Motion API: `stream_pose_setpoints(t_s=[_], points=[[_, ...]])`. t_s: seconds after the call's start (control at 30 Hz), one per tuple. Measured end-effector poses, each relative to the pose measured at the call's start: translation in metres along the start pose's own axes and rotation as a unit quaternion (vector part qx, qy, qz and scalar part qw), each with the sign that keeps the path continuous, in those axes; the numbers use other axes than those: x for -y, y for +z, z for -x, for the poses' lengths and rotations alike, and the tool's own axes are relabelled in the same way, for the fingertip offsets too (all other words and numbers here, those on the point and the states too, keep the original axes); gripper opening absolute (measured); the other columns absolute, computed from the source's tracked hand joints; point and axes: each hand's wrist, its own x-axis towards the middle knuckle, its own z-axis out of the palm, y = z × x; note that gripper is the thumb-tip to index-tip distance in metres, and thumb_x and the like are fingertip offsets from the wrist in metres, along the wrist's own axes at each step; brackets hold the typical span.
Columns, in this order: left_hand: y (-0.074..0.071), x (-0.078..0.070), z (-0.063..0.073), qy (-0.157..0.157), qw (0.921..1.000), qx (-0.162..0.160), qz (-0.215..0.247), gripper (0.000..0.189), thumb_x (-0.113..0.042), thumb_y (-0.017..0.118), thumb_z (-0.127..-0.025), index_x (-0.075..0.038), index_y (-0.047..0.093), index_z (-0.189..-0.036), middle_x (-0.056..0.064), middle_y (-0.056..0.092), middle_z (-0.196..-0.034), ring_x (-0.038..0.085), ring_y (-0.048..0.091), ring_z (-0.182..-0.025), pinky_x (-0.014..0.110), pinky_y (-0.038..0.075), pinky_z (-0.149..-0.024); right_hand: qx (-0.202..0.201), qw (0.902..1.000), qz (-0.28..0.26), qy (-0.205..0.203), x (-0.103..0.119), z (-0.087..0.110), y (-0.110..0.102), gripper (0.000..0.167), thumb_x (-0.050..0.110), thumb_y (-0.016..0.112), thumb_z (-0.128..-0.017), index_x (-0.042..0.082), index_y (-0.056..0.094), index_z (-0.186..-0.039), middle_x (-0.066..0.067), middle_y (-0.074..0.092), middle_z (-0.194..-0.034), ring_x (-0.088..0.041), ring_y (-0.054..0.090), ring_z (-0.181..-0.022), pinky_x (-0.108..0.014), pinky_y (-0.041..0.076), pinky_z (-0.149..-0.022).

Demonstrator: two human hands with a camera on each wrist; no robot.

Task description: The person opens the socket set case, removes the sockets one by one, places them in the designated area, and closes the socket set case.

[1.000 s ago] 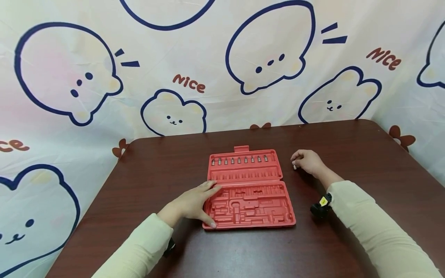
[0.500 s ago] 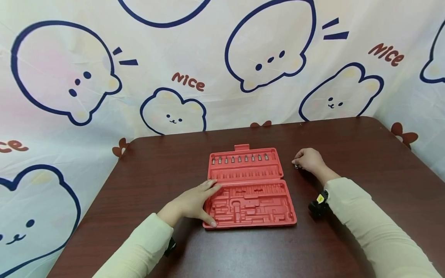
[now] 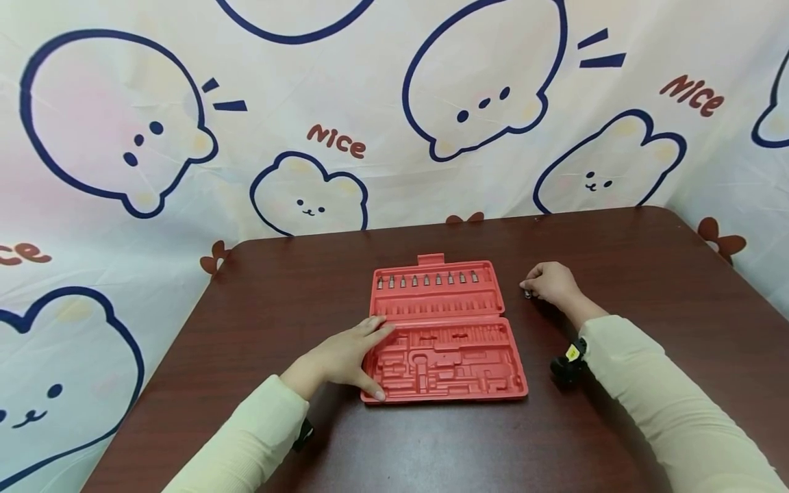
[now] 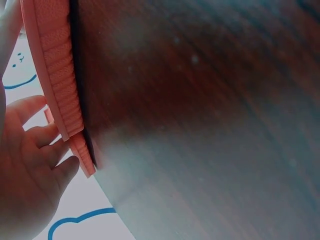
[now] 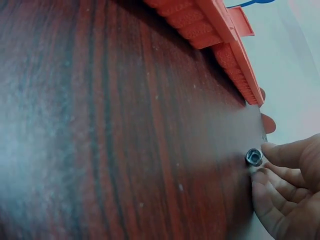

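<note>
- Since a second ago, on my head feed, the right hand (image 3: 551, 283) has dipped slightly, so the small metal socket (image 5: 254, 157) under its fingertips shows less than it did; the left hand (image 3: 345, 356) has kept its place on the red plastic tool case (image 3: 440, 319).
- I see the right hand to the right of the case's far half, near it but not touching, with thumb and fingertips pinching the socket.
- The socket is just off the case's right edge; on my right wrist feed its open end faces the camera. Whether it touches the bench (image 3: 296, 294), I can't tell.
- I have the left hand spread at the case's left edge, thumb on the near left corner, fingers reaching up toward the hinge.
- The case lies open, hinge running across its middle. Its far half carries nine short metal bits (image 3: 427, 280) in a row; its near half shows moulded recesses.
- Dark wood grain runs through the bench beneath and around the case.
- Nearer me than the case, a cream sleeve covers each forearm, and a black wrist camera (image 3: 566, 368) sits at the right cuff.
- Beyond the case hangs a pale backdrop (image 3: 394, 123) with outlined bears and the word "Nice".
</note>
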Motion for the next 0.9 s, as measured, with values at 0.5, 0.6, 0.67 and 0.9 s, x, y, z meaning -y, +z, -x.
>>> stream_pose_setpoints(t_s=[0.5, 0.6, 0.67, 0.9], points=[[0.000, 0.003, 0.001, 0.002, 1.0000, 0.002, 0.006, 0.108, -0.062, 0.067, -0.051, -0.020, 0.021, -0.138, 0.005, 0.014, -0.142, 0.020, 0.011, -0.129, 0.043, 0.028, -0.094, -0.021, 0.9947, -0.099, -0.020, 0.016, -0.001, -0.001, 0.025, 0.016, 0.051, -0.087, -0.006, 0.052, -0.098, -0.018, 0.053, -0.090, -0.023, 0.052, -0.075, -0.030, 0.048, -0.064], [0.000, 0.003, 0.001, 0.003, 1.0000, 0.000, 0.005, 0.108, -0.062, 0.067, -0.051, -0.020, 0.021, -0.138, 0.005, 0.014, -0.142, 0.020, 0.011, -0.129, 0.042, 0.028, -0.094, 0.000, 0.9908, -0.134, -0.020, 0.024, -0.004, 0.003, 0.027, 0.016, 0.051, -0.088, -0.007, 0.051, -0.101, -0.020, 0.053, -0.094, -0.024, 0.054, -0.078, -0.032, 0.048, -0.068], [0.000, 0.003, 0.001, 0.005, 1.0000, -0.002, 0.004, 0.108, -0.062, 0.067, -0.050, -0.020, 0.021, -0.138, 0.005, 0.014, -0.142, 0.020, 0.011, -0.129, 0.042, 0.028, -0.094, 0.013, 0.9888, -0.147, -0.020, 0.029, -0.005, 0.006, 0.028, 0.016, 0.051, -0.088, -0.008, 0.050, -0.102, -0.021, 0.053, -0.096, -0.024, 0.054, -0.080, -0.033, 0.047, -0.070], [0.002, 0.005, 0.000, 0.006, 1.0000, -0.003, 0.005, 0.108, -0.064, 0.066, -0.051, -0.020, 0.021, -0.138, 0.005, 0.013, -0.143, 0.020, 0.011, -0.129, 0.042, 0.028, -0.094, 0.051, 0.9885, -0.142, -0.006, 0.035, -0.010, 0.013, 0.027, 0.014, 0.048, -0.088, -0.008, 0.047, -0.104, -0.022, 0.051, -0.103, -0.028, 0.054, -0.087, -0.034, 0.046, -0.072]])
